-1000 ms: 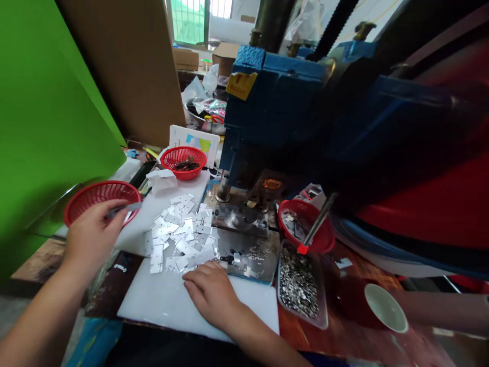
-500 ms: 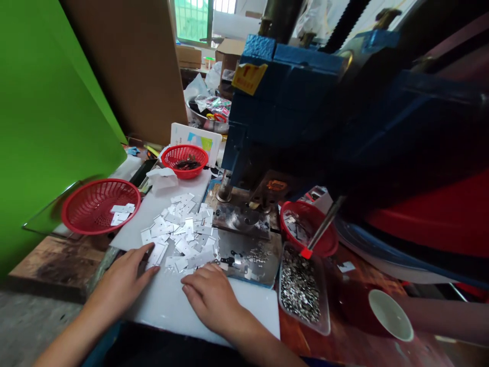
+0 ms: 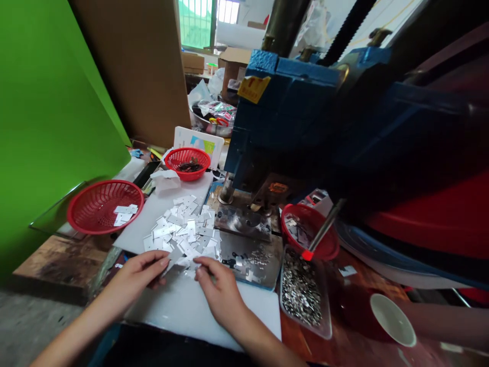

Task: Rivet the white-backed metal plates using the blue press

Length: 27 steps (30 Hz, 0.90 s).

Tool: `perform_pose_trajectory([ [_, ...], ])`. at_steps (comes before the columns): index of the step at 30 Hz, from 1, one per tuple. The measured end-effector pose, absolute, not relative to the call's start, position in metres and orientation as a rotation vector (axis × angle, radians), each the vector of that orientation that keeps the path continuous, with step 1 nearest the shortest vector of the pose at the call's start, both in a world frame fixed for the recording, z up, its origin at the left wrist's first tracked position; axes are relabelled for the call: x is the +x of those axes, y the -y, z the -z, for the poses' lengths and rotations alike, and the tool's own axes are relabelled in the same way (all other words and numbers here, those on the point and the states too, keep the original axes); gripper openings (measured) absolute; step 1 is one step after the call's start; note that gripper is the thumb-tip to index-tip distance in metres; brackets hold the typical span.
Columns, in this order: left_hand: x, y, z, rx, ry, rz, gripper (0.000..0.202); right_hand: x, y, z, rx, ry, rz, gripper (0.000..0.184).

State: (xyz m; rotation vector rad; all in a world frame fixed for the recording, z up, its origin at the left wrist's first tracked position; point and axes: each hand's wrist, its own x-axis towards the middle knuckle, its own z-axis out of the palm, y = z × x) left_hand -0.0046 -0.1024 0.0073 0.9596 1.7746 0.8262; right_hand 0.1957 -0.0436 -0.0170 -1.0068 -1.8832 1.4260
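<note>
Thin silver metal plates [image 3: 191, 230] with small holes lie in a loose pile on a white board [image 3: 168, 311]. Over the near edge of the pile, my left hand [image 3: 147, 270] pinches a few flat metal plates [image 3: 173, 259] between thumb and fingers. My right hand [image 3: 219, 285] faces it, thumb and forefinger closed at the edge of a metal plate; the exact contact is partly hidden. Right of the pile stands a blue press [image 3: 286, 122] with a steel die [image 3: 242, 221] under its head. Small dark and silver pieces lie on the press's front plate [image 3: 252, 255].
A red basket [image 3: 91, 186] with some plates stands left; a smaller red basket [image 3: 191, 173] holds dark pieces behind. On the right are another red basket [image 3: 328, 247], a clear tub of small metal bits [image 3: 301, 290] and a red-tipped lever [image 3: 324, 229].
My left hand has lifted plates off the board and moved right, closer to my right hand. My right hand has risen slightly and its fingers have closed at a plate. The view has shifted slightly.
</note>
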Motion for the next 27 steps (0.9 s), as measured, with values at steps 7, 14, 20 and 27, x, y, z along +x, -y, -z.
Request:
perform_pose_trajectory([
  [7, 0.026, 0.087, -0.022, 0.730, -1.449, -0.899, 0.041, 0.194, 0.031, 0.012, -0.972, 1.467, -1.832, 0.037],
  [14, 0.026, 0.089, -0.019, 0.460, -1.368, -0.948, 0.046, 0.202, 0.033, 0.010, -1.047, 1.333, -1.891, 0.029],
  [20, 0.024, 0.089, -0.012, 0.416, -1.378, -0.944, 0.049, 0.205, 0.035, 0.009, -1.044, 1.442, -1.806, 0.028],
  [27, 0.032, 0.088, -0.015, 0.468, -1.357, -1.029, 0.061, 0.209, 0.037, 0.012, -1.116, 1.454, -1.734, 0.030],
])
